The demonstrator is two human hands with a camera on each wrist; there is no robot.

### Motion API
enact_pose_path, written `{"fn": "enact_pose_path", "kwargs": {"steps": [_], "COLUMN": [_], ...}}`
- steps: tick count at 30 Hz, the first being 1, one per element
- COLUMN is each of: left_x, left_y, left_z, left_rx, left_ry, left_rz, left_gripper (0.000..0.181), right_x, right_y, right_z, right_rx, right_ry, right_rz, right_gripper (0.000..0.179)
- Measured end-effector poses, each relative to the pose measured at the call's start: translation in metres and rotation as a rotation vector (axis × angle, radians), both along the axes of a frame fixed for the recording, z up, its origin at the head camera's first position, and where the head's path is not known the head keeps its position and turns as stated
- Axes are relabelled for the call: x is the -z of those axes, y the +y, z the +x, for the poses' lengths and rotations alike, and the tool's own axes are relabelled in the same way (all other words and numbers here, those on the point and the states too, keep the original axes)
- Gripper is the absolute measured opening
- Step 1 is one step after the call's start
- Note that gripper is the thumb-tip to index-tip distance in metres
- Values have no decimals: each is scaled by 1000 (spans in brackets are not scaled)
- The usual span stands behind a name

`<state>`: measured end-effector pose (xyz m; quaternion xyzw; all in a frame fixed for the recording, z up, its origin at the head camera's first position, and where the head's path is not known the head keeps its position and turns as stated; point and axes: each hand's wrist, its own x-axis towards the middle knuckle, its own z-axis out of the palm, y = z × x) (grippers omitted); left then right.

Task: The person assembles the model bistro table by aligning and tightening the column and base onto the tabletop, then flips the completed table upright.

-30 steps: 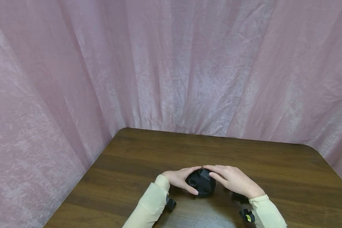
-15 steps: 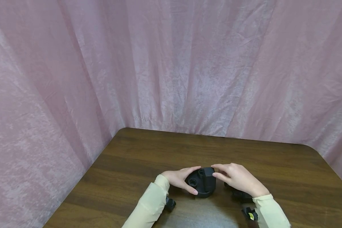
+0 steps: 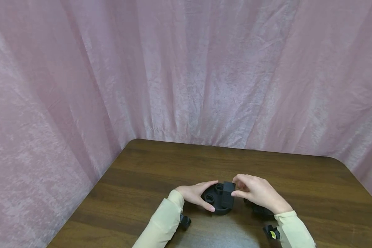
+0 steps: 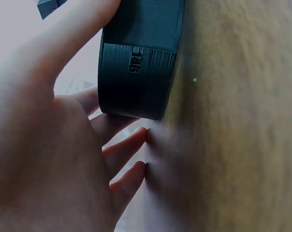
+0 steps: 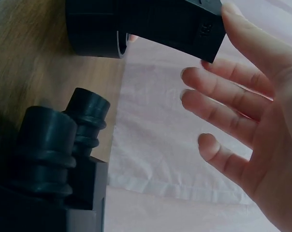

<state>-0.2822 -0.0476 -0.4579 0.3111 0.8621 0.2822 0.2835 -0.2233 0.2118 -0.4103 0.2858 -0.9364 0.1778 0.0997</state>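
Observation:
A round black base (image 3: 217, 201) with two ringed holes in its top lies on the table, its curved side (image 4: 136, 82) close up in the left wrist view. My left hand (image 3: 194, 195) grips it from the left, thumb at the front and fingers behind. A black rectangular block (image 3: 228, 195) stands out from the base's right part; whether it is joined there I cannot tell. At the block's free end (image 5: 204, 34), my right hand (image 3: 258, 193) pinches with thumb and index finger, the other fingers loosely bent.
Black parts with ribbed round pegs (image 5: 49, 150) stand on the table below my right hand, partly hidden by it in the head view. The brown wooden table (image 3: 161, 158) reaches back to a pink curtain (image 3: 186, 75). Black devices (image 3: 185, 222) sit at both wrists.
My right hand has drawn back to the right from over the base, and the block has tilted up and shifted right, uncovering more of the rear hole. The left hand has stayed put.

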Motion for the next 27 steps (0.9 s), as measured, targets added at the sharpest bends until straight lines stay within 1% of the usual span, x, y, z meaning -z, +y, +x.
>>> {"fn": "enact_pose_path", "kwargs": {"steps": [2, 4, 7, 9, 13, 16, 18, 23, 27], "left_x": [0, 1, 1, 1, 1, 2, 2, 2, 2], "left_y": [0, 0, 0, 0, 0, 0, 0, 0, 0], "left_z": [0, 0, 0, 0, 0, -1, -1, 0, 1], "left_rx": [0, -2, -7, -7, -3, 3, 5, 0, -4], "left_ry": [2, -4, -12, -9, 11, 31, 42, 40, 39], "left_rz": [-3, -1, -4, -9, -18, -16, -14, -14, -14], "left_gripper": [96, 96, 96, 96, 96, 95, 95, 95, 96], "right_x": [2, 5, 6, 6, 3, 1, -1, -6, -9], "right_y": [1, 2, 2, 2, 2, 4, 6, 11, 14], "right_z": [0, 0, 0, 0, 0, 0, 1, 2, 3], "right_rx": [-28, -74, -132, -146, -110, -86, -78, -87, -106], "right_ry": [-2, -1, 13, 9, -34, -47, -40, -27, -40], "right_rz": [3, 6, 9, 8, 7, 14, 24, 42, 32], "right_gripper": [44, 47, 44, 41, 42, 40, 37, 29, 26]}}
